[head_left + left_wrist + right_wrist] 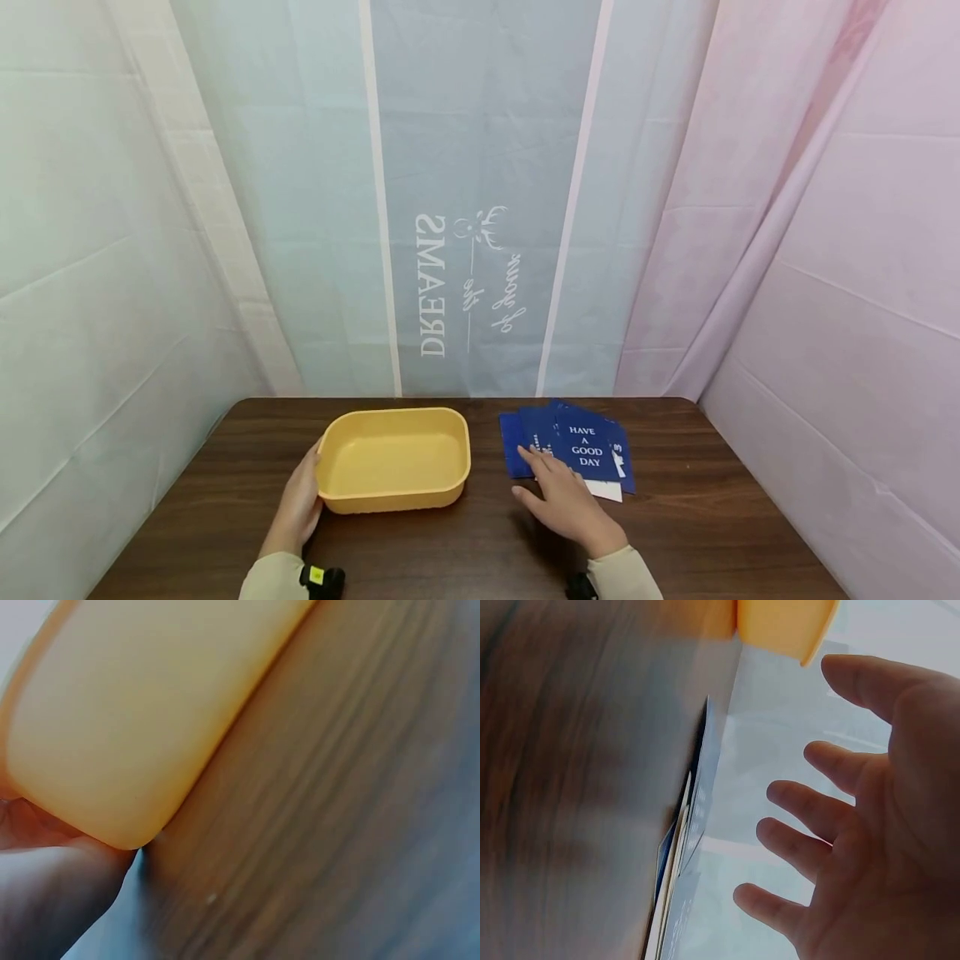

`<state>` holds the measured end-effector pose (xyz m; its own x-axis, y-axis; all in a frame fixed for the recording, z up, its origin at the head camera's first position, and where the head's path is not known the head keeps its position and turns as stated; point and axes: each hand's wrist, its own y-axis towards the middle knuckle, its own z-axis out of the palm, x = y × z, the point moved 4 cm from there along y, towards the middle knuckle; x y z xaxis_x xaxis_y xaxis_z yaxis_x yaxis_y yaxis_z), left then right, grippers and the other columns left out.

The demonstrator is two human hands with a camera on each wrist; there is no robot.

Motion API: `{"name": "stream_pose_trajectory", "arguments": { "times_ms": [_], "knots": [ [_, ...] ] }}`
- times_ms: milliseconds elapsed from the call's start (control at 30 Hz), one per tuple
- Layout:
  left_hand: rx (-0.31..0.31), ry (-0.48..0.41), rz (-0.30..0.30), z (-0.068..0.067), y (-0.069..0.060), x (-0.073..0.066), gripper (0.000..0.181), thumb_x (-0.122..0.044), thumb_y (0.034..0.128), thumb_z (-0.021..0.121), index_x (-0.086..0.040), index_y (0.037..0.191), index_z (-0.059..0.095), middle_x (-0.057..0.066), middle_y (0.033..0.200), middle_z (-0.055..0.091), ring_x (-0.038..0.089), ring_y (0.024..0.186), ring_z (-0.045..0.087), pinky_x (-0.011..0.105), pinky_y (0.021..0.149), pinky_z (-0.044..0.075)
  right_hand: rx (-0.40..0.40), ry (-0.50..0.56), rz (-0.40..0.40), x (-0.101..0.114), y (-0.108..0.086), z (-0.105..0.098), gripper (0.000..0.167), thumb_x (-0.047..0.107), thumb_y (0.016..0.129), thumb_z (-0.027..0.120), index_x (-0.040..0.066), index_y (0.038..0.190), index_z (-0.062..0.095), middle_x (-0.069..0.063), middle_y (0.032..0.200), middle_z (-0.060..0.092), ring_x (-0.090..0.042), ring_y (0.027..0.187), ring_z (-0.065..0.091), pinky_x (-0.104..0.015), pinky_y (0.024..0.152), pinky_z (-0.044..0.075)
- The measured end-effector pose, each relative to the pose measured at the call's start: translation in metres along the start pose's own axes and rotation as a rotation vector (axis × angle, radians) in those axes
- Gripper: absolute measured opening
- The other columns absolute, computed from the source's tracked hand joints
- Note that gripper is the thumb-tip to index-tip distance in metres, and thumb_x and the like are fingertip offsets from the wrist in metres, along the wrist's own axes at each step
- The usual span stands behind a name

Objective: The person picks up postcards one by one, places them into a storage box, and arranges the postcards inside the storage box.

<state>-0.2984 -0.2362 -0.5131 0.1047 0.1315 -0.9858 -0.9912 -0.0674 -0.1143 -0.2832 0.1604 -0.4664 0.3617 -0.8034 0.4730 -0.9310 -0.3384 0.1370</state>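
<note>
While pale curtains (472, 125) hang behind and on both sides of the brown surface (720, 542), a yellow box (397, 502) stands on it left of the cards (588, 446), its outer wall touched by the left hand (300, 496), whose grip I cannot tell. Blue and overlapping, the cards lie in a loose pile beneath the right hand (564, 500), which hovers open with fingers spread and partly hides them from the head view.

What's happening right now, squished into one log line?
left grip: touching yellow tray | right grip: spread above blue cards | surface: brown table
</note>
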Motion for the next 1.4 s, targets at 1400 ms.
{"name": "stream_pose_trajectory", "arguments": {
  "times_ms": [1400],
  "knots": [
    [0.053,-0.094,0.029,0.039,-0.011,0.01,0.059,-0.036,0.1121,0.019,-0.007,0.161,0.006,0.015,0.167,0.002,0.033,0.15,0.009,0.051,0.119,0.014,-0.098,-0.027,0.14,-0.04,0.006,-0.009,0.061,0.034,0.094,0.069,0.001,0.143,0.053,-0.028,0.147,0.045,-0.051,0.133,0.041,-0.074,0.101,0.032]
  ]
}}
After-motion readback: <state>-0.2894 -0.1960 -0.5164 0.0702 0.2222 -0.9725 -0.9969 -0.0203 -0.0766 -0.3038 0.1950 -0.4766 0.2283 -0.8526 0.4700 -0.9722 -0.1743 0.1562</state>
